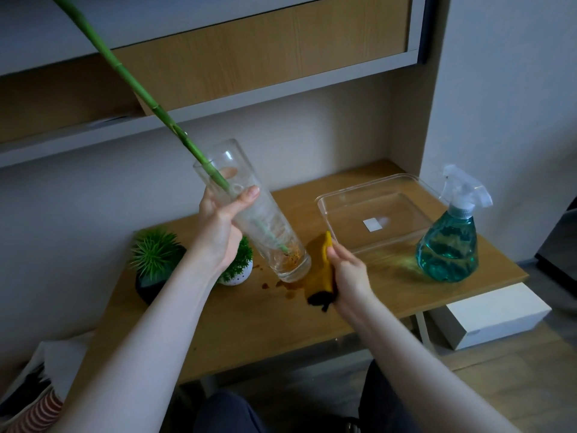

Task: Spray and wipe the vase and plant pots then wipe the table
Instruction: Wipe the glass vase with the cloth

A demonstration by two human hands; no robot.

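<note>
Stem [125, 70] top cut off by the frame edge; black pot [146, 285] half hidden behind the left forearm. Left grip [221, 226] clasps the tilted glass vase [259, 220] at mid-height, its base just above the bench [249, 310]. Right grip [346, 270] clenches a yellow cloth [321, 273] just beside the vase base. Brown spots [265, 285] lie under it. Spray bottle [449, 242] stands well right, beside a clear tray [324, 207].
</note>
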